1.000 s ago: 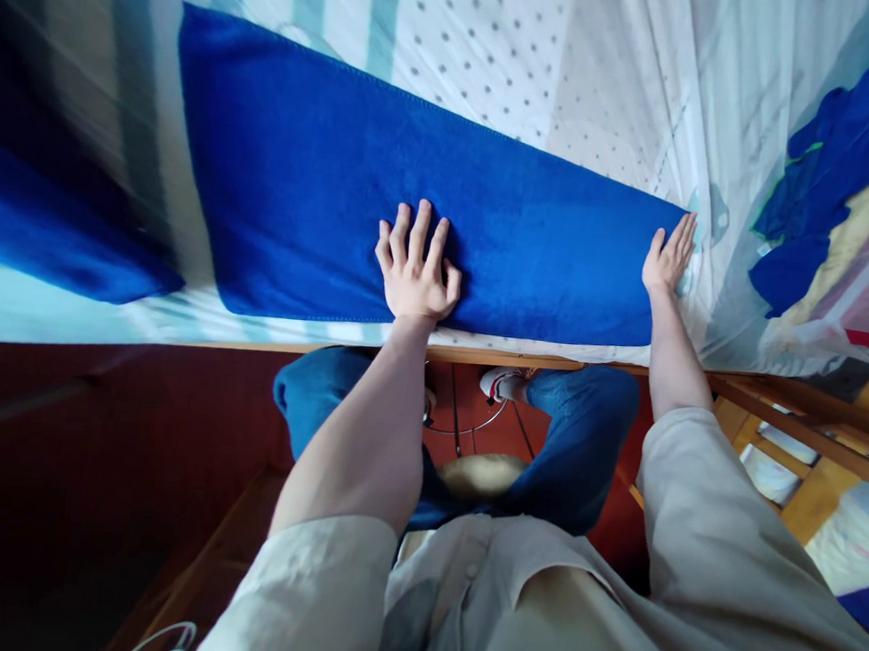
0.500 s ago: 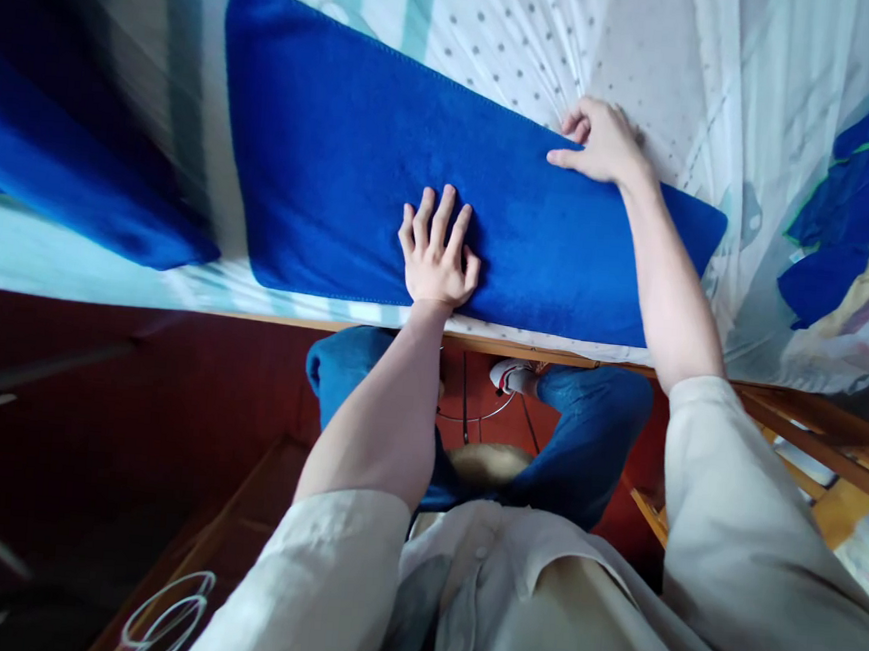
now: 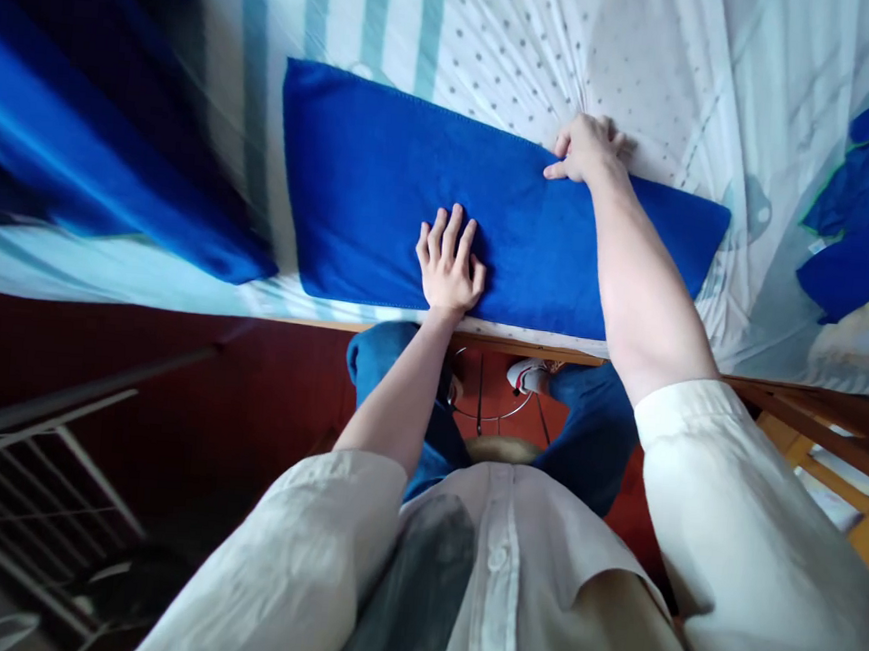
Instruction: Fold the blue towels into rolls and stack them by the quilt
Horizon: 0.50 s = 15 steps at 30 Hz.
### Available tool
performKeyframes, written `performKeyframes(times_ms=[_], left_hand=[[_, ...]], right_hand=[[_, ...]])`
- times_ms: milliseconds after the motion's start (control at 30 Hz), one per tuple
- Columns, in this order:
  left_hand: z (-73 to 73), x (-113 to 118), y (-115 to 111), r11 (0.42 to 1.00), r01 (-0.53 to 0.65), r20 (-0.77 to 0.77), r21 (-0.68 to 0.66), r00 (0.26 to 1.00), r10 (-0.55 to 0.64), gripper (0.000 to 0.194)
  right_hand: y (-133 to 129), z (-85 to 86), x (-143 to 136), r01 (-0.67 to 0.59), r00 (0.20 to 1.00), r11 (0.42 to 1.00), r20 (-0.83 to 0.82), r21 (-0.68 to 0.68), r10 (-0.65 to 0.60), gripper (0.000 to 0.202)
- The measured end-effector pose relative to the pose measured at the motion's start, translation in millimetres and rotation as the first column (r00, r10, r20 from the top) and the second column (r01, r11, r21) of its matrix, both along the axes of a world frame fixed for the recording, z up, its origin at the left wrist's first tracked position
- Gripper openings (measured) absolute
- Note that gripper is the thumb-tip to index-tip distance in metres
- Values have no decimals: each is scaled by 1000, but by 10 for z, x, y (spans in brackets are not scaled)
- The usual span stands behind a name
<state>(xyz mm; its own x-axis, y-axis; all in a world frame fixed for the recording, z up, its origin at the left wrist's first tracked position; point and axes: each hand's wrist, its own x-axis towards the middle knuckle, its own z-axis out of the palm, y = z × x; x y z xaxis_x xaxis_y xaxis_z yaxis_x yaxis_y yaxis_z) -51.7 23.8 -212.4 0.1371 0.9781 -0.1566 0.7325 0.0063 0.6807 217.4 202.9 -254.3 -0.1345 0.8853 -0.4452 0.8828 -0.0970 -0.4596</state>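
A blue towel (image 3: 388, 151) lies spread flat along the front of a sheet-covered surface, its stitched far edge slanting down to the right. My left hand (image 3: 452, 267) rests palm down on its near middle, fingers spread. At the far edge, my right hand (image 3: 588, 152) has its thumb on top of the cloth and its index finger curled in close, pinching that edge. Its other fingers reach past the edge onto the dotted sheet, partly hidden behind the hand.
More blue cloth (image 3: 138, 162) lies heaped at the left. Rumpled blue and cream fabric (image 3: 864, 224) sits at the far right. The striped and dotted sheet (image 3: 516, 51) is pulled into creases. A white metal rack (image 3: 45, 495) stands low at the left, and wooden slats (image 3: 838, 448) at the right.
The view has shifted, bringing the rack at the lower left into sight. My right hand has come slightly closer to my left along the towel's far edge. The left hand stays flat.
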Motion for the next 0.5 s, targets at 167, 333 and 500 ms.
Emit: performKeyframes(times_ms=[167, 333, 500], left_hand=[[14, 81, -233, 998, -57, 21, 17, 998, 56, 48], [246, 272, -1164, 977, -59, 213, -207, 972, 104, 39], [521, 537, -1753, 793, 50, 491, -608, 808, 325, 66]], right_hand=[[-48, 170, -107, 41, 996, 999, 82, -13, -40, 46], [-127, 520, -235, 91, 987, 990, 141, -112, -75, 32], [-139, 716, -293, 105, 980, 983, 186, -151, -77, 30]])
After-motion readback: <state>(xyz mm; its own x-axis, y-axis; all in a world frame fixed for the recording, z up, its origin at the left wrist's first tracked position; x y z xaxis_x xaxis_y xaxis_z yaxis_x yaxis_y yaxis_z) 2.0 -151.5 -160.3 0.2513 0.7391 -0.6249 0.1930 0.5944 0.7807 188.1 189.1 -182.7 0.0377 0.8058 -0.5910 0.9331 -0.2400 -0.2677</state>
